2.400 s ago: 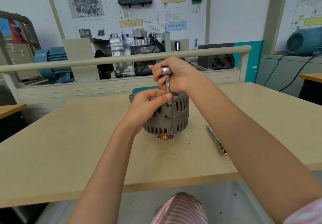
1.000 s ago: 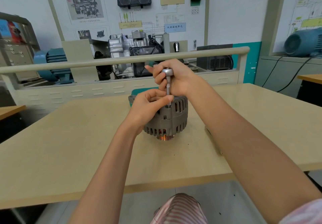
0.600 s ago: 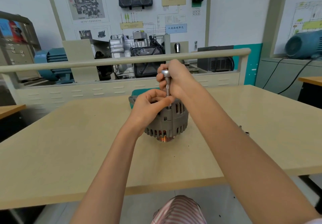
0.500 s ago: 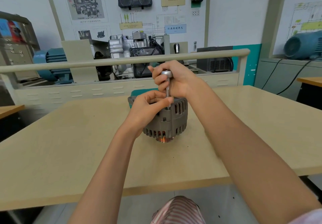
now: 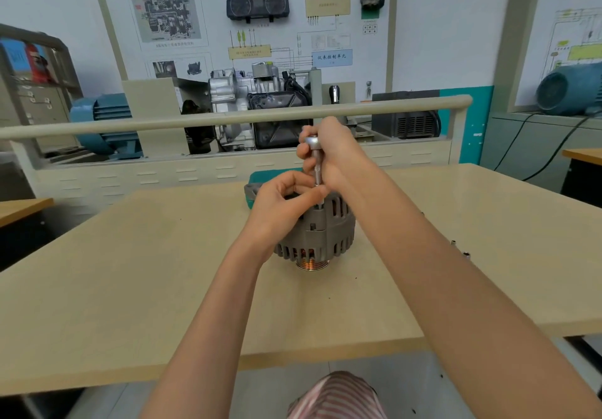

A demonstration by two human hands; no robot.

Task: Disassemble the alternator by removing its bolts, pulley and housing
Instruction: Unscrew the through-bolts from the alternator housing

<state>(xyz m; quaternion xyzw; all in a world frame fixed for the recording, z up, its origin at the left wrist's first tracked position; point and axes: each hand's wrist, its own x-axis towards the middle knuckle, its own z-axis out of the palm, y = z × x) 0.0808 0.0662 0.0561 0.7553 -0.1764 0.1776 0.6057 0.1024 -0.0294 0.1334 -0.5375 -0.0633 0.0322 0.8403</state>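
Note:
A grey slotted alternator (image 5: 321, 233) stands pulley-down on the beige table (image 5: 136, 275), its copper-coloured pulley (image 5: 312, 264) showing underneath. A slim metal socket driver (image 5: 316, 164) stands upright on the top rim of the housing. My right hand (image 5: 338, 154) grips the driver's upper part and round head. My left hand (image 5: 280, 203) rests on the alternator's top, its thumb and fingers pinching the driver's lower shaft. The bolt under the driver is hidden.
A teal tool case (image 5: 265, 177) lies just behind the alternator. Small sockets (image 5: 465, 254) lie on the table to the right. A beige rail (image 5: 228, 117) and a gearbox training stand (image 5: 257, 105) rise behind the table. My striped knee (image 5: 335, 396) is below the front edge.
My right hand's fingers have shifted round the driver's head between frames, while my left hand stayed at the lower shaft. The alternator has not moved.

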